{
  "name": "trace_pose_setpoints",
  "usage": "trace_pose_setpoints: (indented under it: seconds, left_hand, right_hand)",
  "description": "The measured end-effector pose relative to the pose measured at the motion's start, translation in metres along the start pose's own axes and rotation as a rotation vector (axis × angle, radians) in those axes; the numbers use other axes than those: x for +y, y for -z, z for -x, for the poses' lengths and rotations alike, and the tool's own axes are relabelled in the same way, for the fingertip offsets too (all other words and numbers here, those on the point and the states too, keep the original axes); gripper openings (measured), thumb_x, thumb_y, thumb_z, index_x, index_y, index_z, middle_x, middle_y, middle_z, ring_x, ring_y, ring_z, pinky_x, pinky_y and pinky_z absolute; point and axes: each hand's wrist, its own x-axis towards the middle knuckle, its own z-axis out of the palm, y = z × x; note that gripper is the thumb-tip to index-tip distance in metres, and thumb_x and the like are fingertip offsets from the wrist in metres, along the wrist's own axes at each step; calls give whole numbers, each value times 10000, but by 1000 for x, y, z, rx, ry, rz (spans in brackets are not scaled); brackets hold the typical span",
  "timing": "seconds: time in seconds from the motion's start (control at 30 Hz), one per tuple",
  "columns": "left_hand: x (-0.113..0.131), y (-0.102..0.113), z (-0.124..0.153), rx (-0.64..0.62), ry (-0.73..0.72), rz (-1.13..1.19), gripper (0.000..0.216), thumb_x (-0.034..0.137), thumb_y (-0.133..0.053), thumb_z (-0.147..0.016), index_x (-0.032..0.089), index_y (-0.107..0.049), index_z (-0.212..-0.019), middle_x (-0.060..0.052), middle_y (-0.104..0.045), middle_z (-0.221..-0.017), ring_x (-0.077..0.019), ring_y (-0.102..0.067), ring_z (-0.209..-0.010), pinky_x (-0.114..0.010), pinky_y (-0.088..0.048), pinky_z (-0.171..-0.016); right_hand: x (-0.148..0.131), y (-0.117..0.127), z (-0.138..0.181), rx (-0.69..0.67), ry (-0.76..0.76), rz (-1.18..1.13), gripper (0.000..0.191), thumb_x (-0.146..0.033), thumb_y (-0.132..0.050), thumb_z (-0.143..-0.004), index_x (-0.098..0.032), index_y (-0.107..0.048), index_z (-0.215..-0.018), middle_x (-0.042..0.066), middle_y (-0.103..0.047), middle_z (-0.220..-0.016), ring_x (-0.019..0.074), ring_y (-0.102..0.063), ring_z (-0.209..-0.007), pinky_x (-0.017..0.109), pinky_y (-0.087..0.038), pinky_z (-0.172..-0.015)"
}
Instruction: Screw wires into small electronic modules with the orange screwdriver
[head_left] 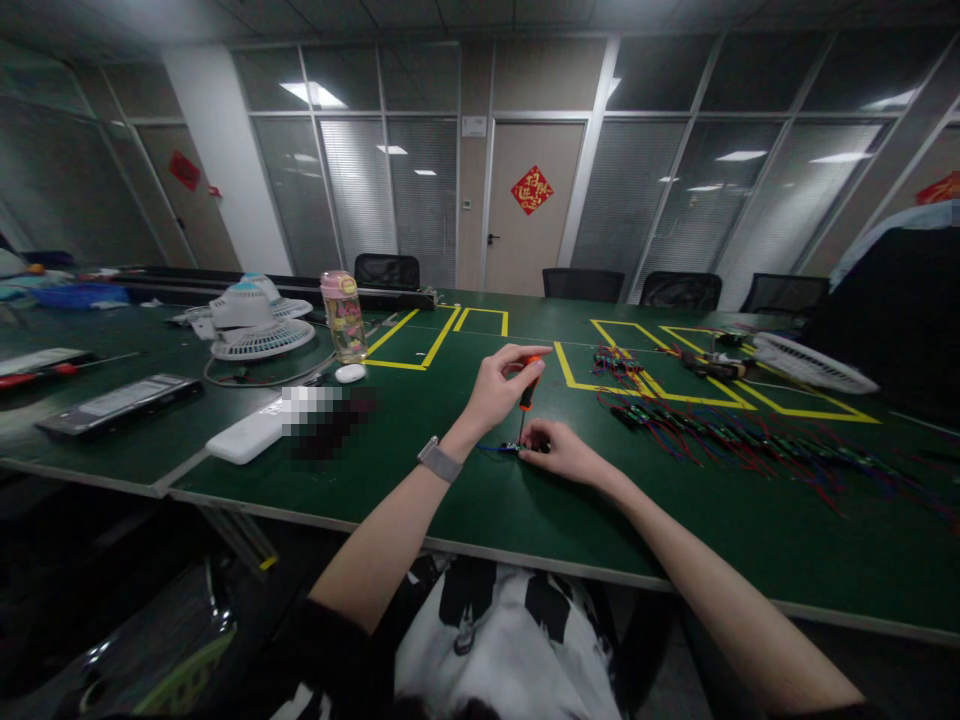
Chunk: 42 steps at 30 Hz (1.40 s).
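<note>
My left hand [499,385] is closed round the handle of a small orange and black screwdriver [526,397], held upright with its tip down on a small wired part [510,449] on the green table [465,500]. My right hand [559,448] pinches that part from the right and holds it against the table. A watch [439,460] sits on my left wrist.
Rows of small wired parts [720,435] spread over the table to the right, near yellow tape rectangles [645,375]. To the left stand a pink-capped bottle [342,315], white fans [255,320], a white box [251,435] and a flat dark device [112,402]. Chairs line the far side.
</note>
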Motion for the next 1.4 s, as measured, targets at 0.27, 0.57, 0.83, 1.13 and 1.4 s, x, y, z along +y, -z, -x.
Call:
trace_pose_setpoints:
  seconds: [0.27, 0.57, 0.83, 1.13, 1.4]
  left_hand:
    - [0, 0, 0, 12, 8, 29, 242, 212, -500, -871, 192, -703, -1000, -63, -657, -1018, -154, -601, -980, -270, -470, -835]
    - [0, 1, -1, 47, -34, -58, 233, 218, -519, -860, 199, -713, -988, -64, -626, -1040, -154, -582, -980, -266, -456, -850]
    - [-2, 0, 0, 34, -35, -73, 219, 268, -622, -806, 188, -711, -989, -63, -641, -950, -144, -598, -867, -257, -476, -789]
    - [-3, -1, 0, -6, 11, 35, 232, 261, -588, -830, 181, -694, -1021, -58, -678, -938, -139, -625, -835, -260, -486, -770]
    - [-2, 2, -2, 117, 21, -71, 242, 177, -483, -879, 173, -713, -955, -64, -643, -987, -140, -597, -929, -254, -469, -815]
  right_hand:
    - [-1, 0, 0, 5, -4, 4, 75, -179, -608, -721, -157, -595, -792, -8, -567, -686, 124, -516, -634, 234, -409, -606]
    - [-1, 0, 0, 1, -13, -2, 86, -185, -606, -719, -154, -597, -799, -2, -570, -700, 127, -519, -644, 236, -410, -608]
    - [0, 0, 0, -5, -10, -2, 93, -185, -609, -723, -152, -596, -809, -1, -567, -704, 128, -519, -650, 236, -412, -613]
    - [1, 0, 0, -6, -1, 14, 89, -180, -608, -725, -150, -599, -808, -5, -569, -695, 128, -522, -644, 237, -406, -610]
    - [-1, 0, 0, -4, -13, 2, 113, -174, -613, -715, -147, -604, -825, 2, -579, -709, 129, -525, -653, 241, -413, -620]
